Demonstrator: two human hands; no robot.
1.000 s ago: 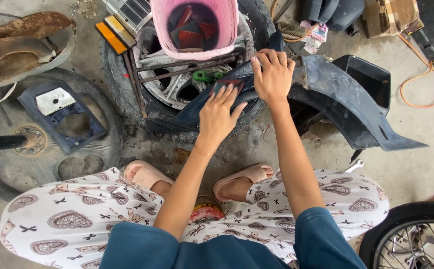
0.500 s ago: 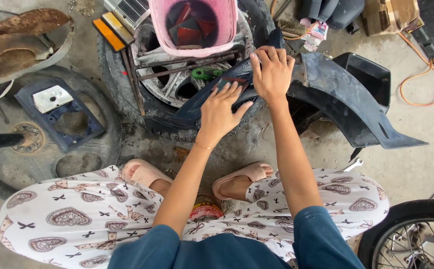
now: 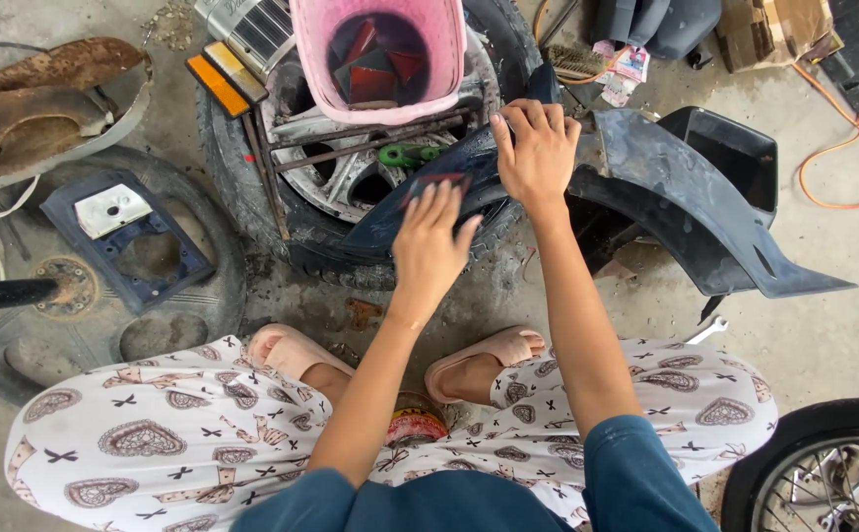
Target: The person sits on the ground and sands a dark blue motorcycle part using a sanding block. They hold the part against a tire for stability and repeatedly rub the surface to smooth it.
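Right hand [image 3: 538, 148] has its fingers clamped over the top edge of a dark blue fender [image 3: 666, 187] that's resting on a tire [image 3: 242, 197] on the floor. Left hand [image 3: 431, 246] lies flat on it, fingers spread, pressing a small dark pad [image 3: 436, 183].

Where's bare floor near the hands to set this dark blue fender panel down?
Bare concrete lies right of the dark blue plastic fender panel, between its pointed tip and the orange cable. A smaller patch sits between the black tyre with alloy rim and the pink sandals. The left side, around the dark blue plastic frame, is crowded.
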